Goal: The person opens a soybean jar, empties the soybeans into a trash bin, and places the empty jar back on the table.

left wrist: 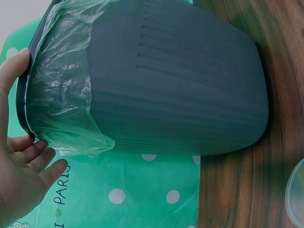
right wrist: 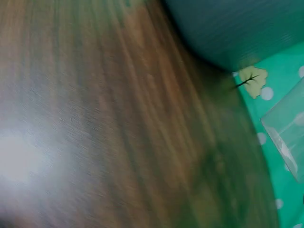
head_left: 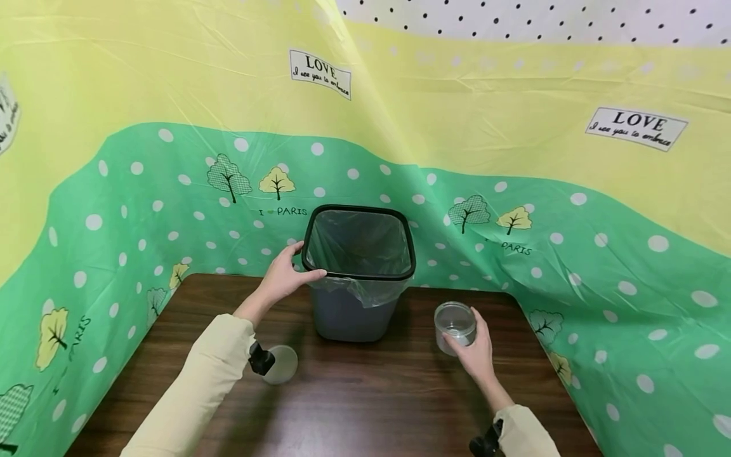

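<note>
A grey trash can (head_left: 356,314) with a black rim and a clear bag liner (head_left: 377,292) stands upright on the table. My left hand (head_left: 285,276) grips its left front corner, thumb on the front of the rim and fingers at the left side; the left wrist view shows the same hand (left wrist: 23,180). My right hand (head_left: 476,348) holds a clear round jar (head_left: 453,317) with an open top, to the right of the can. In the right wrist view only part of the jar (right wrist: 289,133) shows at the right edge.
A translucent round lid (head_left: 282,365) lies on the dark wooden table (head_left: 354,400), partly behind the left wrist's black camera (head_left: 261,359). A patterned green and yellow cloth (head_left: 171,184) hangs around the table's back and sides.
</note>
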`<state>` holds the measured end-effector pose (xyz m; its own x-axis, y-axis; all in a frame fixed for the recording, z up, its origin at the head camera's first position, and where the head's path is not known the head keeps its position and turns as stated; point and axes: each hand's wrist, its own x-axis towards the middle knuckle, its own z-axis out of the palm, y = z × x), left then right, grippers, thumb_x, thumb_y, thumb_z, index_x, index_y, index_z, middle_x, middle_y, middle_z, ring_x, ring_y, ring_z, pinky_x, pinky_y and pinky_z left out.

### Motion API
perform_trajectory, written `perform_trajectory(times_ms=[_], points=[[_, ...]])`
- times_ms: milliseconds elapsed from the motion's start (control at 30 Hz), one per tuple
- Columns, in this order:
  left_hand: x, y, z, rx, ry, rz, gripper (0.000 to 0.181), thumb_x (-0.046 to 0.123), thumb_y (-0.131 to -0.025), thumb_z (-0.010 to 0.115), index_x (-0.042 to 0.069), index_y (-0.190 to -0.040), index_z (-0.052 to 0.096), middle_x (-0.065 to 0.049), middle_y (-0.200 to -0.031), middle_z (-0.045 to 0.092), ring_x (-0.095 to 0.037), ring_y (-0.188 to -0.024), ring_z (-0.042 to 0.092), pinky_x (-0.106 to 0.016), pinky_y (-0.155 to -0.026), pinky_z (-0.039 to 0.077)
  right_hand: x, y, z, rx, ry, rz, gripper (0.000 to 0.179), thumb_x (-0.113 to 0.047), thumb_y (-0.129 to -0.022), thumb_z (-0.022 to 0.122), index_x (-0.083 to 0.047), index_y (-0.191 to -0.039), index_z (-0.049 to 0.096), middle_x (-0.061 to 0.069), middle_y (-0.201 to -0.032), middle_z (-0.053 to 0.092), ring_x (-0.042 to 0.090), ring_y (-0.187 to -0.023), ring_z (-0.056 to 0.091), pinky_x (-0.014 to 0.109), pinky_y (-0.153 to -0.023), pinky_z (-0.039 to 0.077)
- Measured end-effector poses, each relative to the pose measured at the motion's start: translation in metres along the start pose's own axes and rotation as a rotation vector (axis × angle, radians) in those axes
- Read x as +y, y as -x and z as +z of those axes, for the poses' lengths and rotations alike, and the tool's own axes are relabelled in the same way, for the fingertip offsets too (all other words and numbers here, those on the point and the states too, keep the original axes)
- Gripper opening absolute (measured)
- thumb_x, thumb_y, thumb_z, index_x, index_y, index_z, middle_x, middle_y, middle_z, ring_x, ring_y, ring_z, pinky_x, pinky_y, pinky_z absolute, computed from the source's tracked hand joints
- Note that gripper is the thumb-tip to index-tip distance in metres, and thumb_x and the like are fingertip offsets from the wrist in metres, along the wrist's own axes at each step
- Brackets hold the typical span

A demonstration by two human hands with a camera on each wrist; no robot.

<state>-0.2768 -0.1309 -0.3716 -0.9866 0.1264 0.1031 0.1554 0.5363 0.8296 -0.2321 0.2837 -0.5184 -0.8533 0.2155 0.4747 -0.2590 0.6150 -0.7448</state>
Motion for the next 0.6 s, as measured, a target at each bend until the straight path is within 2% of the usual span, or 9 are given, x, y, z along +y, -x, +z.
perform_trajectory(times_ms=[233,400,600], points=[[-0.002,-0.001,0.000,0.010,0.005,0.002,0.087,0.044,-0.076,0.070,0.010,-0.143,0.027,-0.012,-0.146,0.025,-0.029,-0.134,0.023,-0.051,-0.101,0.030,0.013,0.025,0.017,-0.004,-0.036,0.104,0.083,-0.012,-0.062,0.081,0.000,-0.132,0.037,0.022,-0.127,0.043,0.034,-0.115,0.040,0.045,-0.092,0.031],[-0.002,-0.001,0.000,0.012,0.002,0.002,0.090,0.050,-0.073,0.070,0.011,-0.143,0.027,-0.012,-0.146,0.025,-0.029,-0.134,0.023,-0.051,-0.101,0.031,0.019,0.039,0.025,-0.008,-0.049,0.154,0.082,-0.013,-0.062,0.082,-0.001,-0.131,0.038,0.021,-0.124,0.046,0.032,-0.113,0.042,0.042,-0.090,0.032],[-0.001,-0.001,0.000,0.016,-0.002,0.005,0.090,0.050,-0.073,0.070,0.010,-0.142,0.028,-0.012,-0.146,0.025,-0.029,-0.134,0.023,-0.051,-0.101,0.030,0.019,0.049,0.031,-0.012,-0.065,0.204,0.082,-0.017,-0.063,0.083,-0.003,-0.131,0.038,0.018,-0.121,0.048,0.028,-0.108,0.046,0.029,-0.082,0.036]])
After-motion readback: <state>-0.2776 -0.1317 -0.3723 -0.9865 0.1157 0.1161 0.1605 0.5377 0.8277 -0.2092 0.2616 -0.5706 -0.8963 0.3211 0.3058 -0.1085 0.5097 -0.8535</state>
